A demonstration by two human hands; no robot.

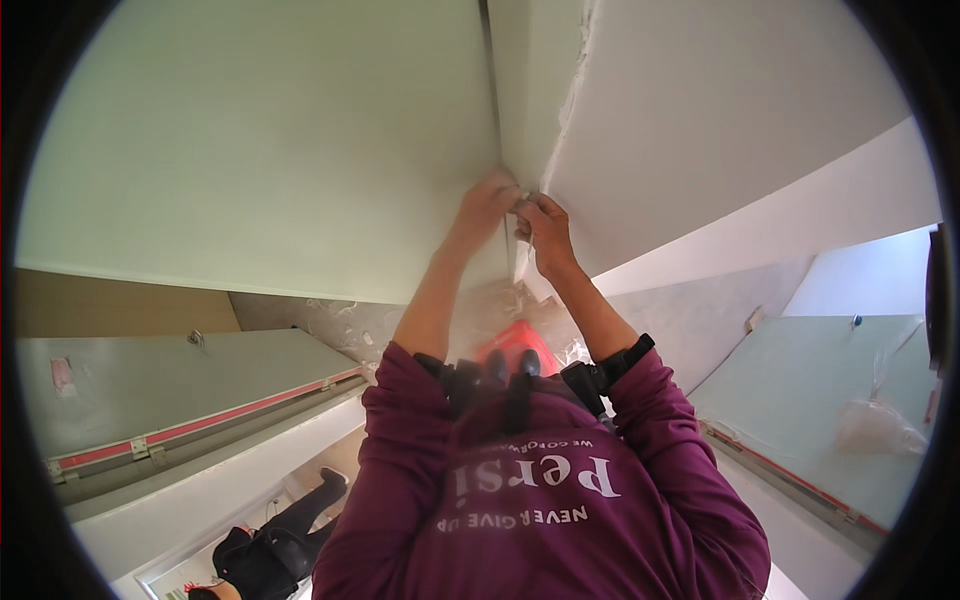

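Note:
Both hands meet at the lower end of a narrow dark gap beside a large pale green panel (280,130). My left hand (487,208), slightly blurred, has its fingers bent and drawn together at the panel's edge. Close against it, my right hand (546,228) has thumb and fingers pinched together. Whatever small thing lies between the fingertips is hidden. A thin white strip (521,260) hangs just below the right hand. Right of the gap runs a narrow pale green face (535,70), bordered by a ragged white edge (572,95) and a wide greyish-white panel (700,120).
Something red (522,338) lies on the floor by my feet, with white scraps around it. Long greenish panels with red-edged rims stand at left (180,390) and right (820,400); a clear plastic bag (880,428) is on the right one. Another person in black (275,550) is at lower left.

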